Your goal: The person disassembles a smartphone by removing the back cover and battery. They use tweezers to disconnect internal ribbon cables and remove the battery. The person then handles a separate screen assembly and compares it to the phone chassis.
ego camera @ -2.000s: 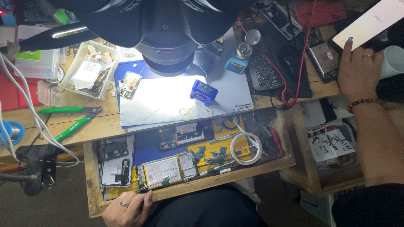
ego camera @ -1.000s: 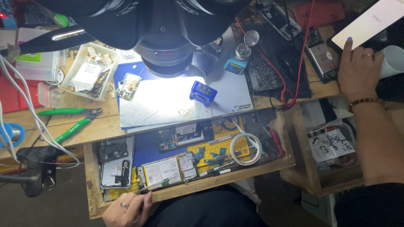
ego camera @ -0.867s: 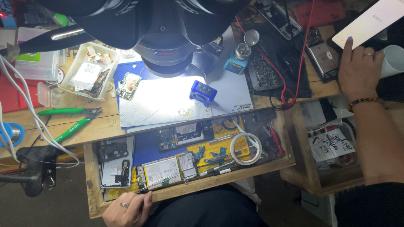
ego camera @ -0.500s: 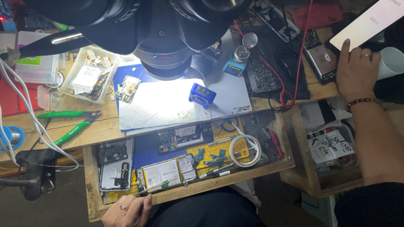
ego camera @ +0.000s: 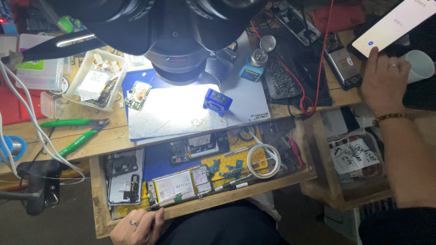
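Workbench drawer (ego camera: 200,206): white-labelled opened phone (ego camera: 175,185)

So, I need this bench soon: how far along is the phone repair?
Done: the phone in the drawer lies open, back off. In hand: left hand holds a thin tool at it; right hand touches a lit phone. Left: a circuit board sits out beside the microscope; nothing closed up.

Opened phone (ego camera: 175,186) in drawer (ego camera: 200,204), beneath microscope (ego camera: 177,41).

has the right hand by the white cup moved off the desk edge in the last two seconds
No. The right hand rests at the desk edge beside the white cup, under the lit phone, as before.
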